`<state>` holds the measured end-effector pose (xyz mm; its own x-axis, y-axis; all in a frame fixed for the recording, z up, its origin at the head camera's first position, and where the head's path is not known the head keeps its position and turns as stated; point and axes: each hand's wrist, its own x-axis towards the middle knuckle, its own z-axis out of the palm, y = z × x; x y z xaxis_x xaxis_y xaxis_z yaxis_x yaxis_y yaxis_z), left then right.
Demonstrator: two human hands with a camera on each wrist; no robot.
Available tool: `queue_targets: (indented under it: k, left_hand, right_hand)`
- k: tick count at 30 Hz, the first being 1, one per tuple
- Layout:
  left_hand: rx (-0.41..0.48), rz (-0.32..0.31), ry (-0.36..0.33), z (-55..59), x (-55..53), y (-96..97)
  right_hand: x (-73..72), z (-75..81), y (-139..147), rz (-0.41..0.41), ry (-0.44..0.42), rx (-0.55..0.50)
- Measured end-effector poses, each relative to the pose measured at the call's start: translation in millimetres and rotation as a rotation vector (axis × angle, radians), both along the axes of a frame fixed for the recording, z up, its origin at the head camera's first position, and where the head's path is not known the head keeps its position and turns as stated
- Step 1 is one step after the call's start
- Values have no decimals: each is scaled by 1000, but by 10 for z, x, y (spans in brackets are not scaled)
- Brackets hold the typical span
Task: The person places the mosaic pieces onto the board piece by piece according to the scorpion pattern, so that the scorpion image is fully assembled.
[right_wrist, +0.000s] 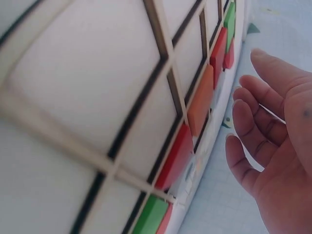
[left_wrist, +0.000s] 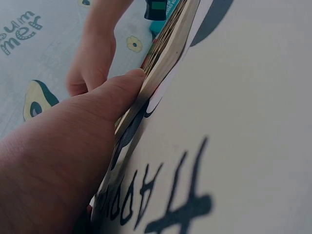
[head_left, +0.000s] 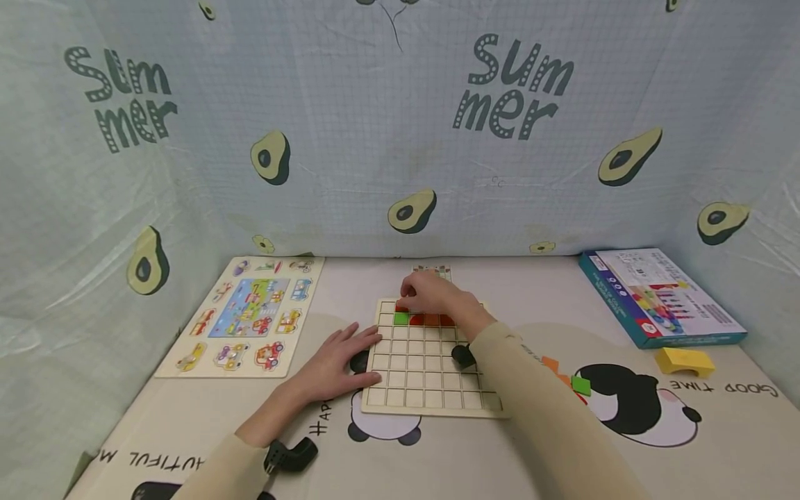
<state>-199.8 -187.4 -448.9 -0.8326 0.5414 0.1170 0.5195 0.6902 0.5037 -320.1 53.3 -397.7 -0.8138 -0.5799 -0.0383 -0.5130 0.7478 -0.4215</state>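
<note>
A wooden grid board point(head_left: 415, 380) lies on the table. My left hand point(head_left: 337, 364) rests at its left edge, fingers spread, the thumb touching the rim in the left wrist view. Above the board's far left part is my right hand point(head_left: 431, 292), its fingertips at a red tile point(head_left: 402, 306) in the head view. The right wrist view shows that hand's fingers loosely bent, with a gap between them and the tiles. A green tile point(head_left: 401, 318), red tiles and an orange tile point(right_wrist: 201, 100) sit in a row; the right forearm hides part of it.
Left of the board lies a picture puzzle point(head_left: 250, 316). A small patterned card point(head_left: 444, 271) is behind the board. To the right are loose orange and green tiles point(head_left: 580, 385), a yellow arched block point(head_left: 684, 362) and a blue-edged box point(head_left: 662, 298).
</note>
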Motion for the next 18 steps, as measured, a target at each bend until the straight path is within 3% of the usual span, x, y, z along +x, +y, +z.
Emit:
queue_targets:
  k: [8,18]
  left_hand:
    - [-7,-4,9,-3,-5,-4]
    - [3,-8,10,-13,-15,-10]
  right_hand:
    - [9,72,121,-7,-5,-32]
    - [7,-9,93,108,13,-34]
